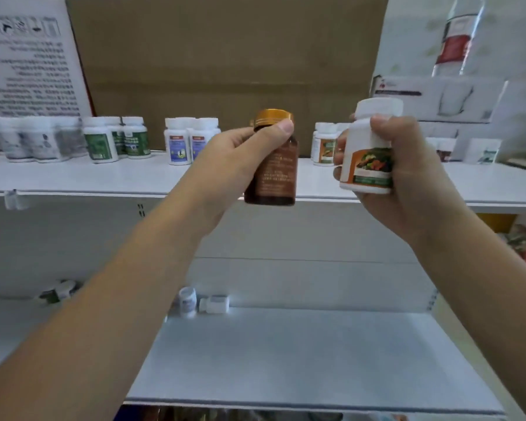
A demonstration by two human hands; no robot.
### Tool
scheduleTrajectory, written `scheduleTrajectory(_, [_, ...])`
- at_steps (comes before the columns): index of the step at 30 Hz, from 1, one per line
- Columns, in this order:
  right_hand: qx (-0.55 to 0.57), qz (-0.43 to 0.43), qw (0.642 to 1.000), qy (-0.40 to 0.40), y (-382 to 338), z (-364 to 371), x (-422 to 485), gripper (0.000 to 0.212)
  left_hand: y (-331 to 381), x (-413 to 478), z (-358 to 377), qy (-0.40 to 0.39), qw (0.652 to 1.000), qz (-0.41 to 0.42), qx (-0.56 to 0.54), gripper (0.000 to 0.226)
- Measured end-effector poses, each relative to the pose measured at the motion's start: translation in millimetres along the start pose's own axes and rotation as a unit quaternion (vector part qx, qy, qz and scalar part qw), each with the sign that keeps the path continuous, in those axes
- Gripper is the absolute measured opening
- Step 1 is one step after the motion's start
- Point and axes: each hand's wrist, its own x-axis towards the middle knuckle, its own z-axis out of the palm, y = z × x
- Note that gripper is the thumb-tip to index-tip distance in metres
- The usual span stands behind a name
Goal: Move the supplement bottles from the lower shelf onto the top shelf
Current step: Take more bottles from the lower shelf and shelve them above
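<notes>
Amber bottle (277, 177), white bottle (362, 147): both upright

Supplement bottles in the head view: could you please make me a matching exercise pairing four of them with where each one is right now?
Column A
1. amber gold-capped bottle
2. nearest orange-labelled bottle
3. green-labelled bottles
4. small plain white bottle

Column B
a. lying on its side on the lower shelf
b. gripped in the right hand
c. standing on the top shelf
d. gripped in the left hand

Pairs: 1-d, 2-b, 3-c, 4-a
</notes>
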Motion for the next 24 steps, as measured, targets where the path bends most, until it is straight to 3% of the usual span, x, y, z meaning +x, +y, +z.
scheduleTrajectory(4, [-0.071, 0.003, 0.997, 0.017, -13.2, -39.4, 52.8, 0.010, 1.9, 53.8, 17.6, -0.010, 0.999, 0.008, 0.047, 0.028])
scheduleTrajectory(8, [-0.230, 0.012, 0.973, -0.015, -17.6, -84.6, 102.0, 0.044, -6.0, 97.8, 26.8, -0.026, 0.995, -0.010, 0.100, 0.025])
scheduleTrajectory(11, [-0.326, 0.046, 0.944, -0.024, -16.9, -107.9, 133.3, 0.060, -8.9, 121.8, 26.9, -0.045, 0.985, -0.037, 0.162, 0.044])
scheduleTrajectory(14, [-0.402, 0.055, 0.913, -0.044, -10.0, -122.5, 152.2, 0.055, -10.7, 140.1, 22.2, -0.067, 0.979, -0.049, 0.186, 0.058])
scheduleTrajectory(17, [-0.450, 0.027, 0.892, -0.025, 2.8, -134.7, 161.0, 0.041, -15.4, 157.3, 10.6, -0.085, 0.975, -0.038, 0.202, 0.050])
scheduleTrajectory(24, [-0.532, -0.045, 0.846, 0.023, 17.7, -145.6, 159.6, 0.057, -21.8, 189.5, -12.7, -0.106, 0.960, -0.034, 0.256, 0.059])
